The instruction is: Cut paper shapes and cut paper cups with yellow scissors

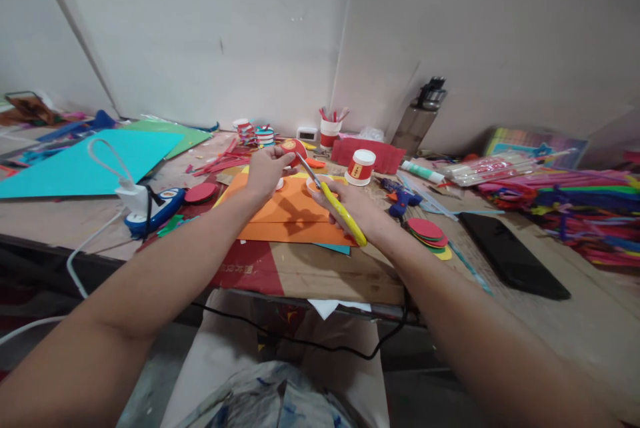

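Note:
My left hand [266, 171] pinches a small red rounded piece with a gold print [295, 147]; whether it is flat paper or part of a cup I cannot tell. In my right hand [347, 205] is a pair of scissors with yellow handles [345, 215]. The blades point up and left, their tips at the red piece. Below both hands lie sheets of orange paper [295, 231]. A white paper cup with a red band [361, 167] stands upside down just beyond my right hand. Near it are a strip of red paper [343, 155] and a blue glue gun [403, 201].
Paper circles [426, 231] and a black phone [510, 255] lie to the right, with bundled pipe cleaners [580, 205] beyond. A dark bottle [419, 118] stands by the wall. Leftward are a blue power strip [155, 211] with a white cable and a turquoise sheet [100, 165].

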### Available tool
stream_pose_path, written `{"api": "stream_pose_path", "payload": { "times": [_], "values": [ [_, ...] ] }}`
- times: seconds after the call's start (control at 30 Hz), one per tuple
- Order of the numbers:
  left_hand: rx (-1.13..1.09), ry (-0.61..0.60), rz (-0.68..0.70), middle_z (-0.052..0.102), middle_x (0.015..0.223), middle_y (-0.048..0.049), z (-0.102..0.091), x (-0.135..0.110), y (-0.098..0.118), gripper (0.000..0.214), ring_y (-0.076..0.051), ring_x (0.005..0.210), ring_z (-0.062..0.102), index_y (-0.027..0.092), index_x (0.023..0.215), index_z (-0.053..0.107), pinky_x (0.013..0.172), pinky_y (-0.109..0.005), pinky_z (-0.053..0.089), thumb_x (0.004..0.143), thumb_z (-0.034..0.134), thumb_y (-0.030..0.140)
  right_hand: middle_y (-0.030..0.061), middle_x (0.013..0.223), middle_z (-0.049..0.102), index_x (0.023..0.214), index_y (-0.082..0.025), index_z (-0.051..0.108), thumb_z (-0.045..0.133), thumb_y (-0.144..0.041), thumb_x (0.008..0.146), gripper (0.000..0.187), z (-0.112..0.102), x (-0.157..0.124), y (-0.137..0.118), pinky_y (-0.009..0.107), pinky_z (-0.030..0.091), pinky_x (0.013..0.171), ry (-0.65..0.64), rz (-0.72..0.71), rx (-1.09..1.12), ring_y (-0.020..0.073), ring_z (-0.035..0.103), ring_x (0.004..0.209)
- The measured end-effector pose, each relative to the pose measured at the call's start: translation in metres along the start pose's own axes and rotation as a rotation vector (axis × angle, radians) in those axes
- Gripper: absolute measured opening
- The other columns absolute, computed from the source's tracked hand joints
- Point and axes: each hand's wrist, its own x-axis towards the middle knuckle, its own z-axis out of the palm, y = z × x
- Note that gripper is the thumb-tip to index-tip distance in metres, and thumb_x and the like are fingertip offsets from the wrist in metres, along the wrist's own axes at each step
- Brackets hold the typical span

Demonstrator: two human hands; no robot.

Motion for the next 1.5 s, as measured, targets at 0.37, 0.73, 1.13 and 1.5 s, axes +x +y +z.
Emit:
{"api": "stream_pose_path", "payload": {
  "times": [0.37,0.73,1.13,1.5],
  "values": [
    [0.195,-0.004,0.16,0.061,0.064,-0.0002,0.0,-0.001,-0.006,0.016,-0.011,0.063,0.061,0.016,0.067,0.058,0.063,-0.023,0.051,0.068,0.074,0.019,0.0016,0.068,0.061,0.112,-0.021,0.061,0.047,-0.065,0.086,0.054,0.003,-0.001,0.0,0.022,0.038,0.05,0.013,-0.016,-0.01,0.012,0.055,0.053],
    [0.053,0.115,0.099,0.059,0.065,0.0002,-0.011,0.021,-0.008,0.014,-0.011,0.064,0.06,0.013,0.067,0.057,0.07,-0.028,0.054,0.063,0.071,0.013,-0.0009,0.061,0.058,0.106,-0.021,0.059,0.047,-0.066,0.086,0.051,0.003,-0.003,-0.001,0.018,0.036,0.041,-0.025,-0.018,0.068,0.0103,0.053,0.045],
    [-0.02,-0.064,0.067,0.063,0.071,-0.0006,-0.002,0.003,-0.006,0.019,-0.011,0.069,0.063,0.014,0.071,0.056,0.081,-0.034,0.055,0.063,0.073,0.015,-0.0036,0.058,0.054,0.103,-0.022,0.059,0.053,-0.061,0.085,0.044,0.002,-0.002,-0.005,0.015,0.039,0.037,-0.029,0.021,0.226,0.0074,0.05,0.041],
    [0.088,-0.204,0.183,0.059,0.071,0.0007,-0.01,0.009,-0.012,0.019,-0.009,0.068,0.058,0.015,0.069,0.057,0.076,-0.029,0.055,0.072,0.071,0.026,-0.0029,0.055,0.056,0.103,-0.022,0.056,0.051,-0.062,0.086,0.045,-0.001,0.003,0.004,0.016,0.039,0.035,-0.044,0.011,0.174,0.0091,0.052,0.04]
  ]
}}
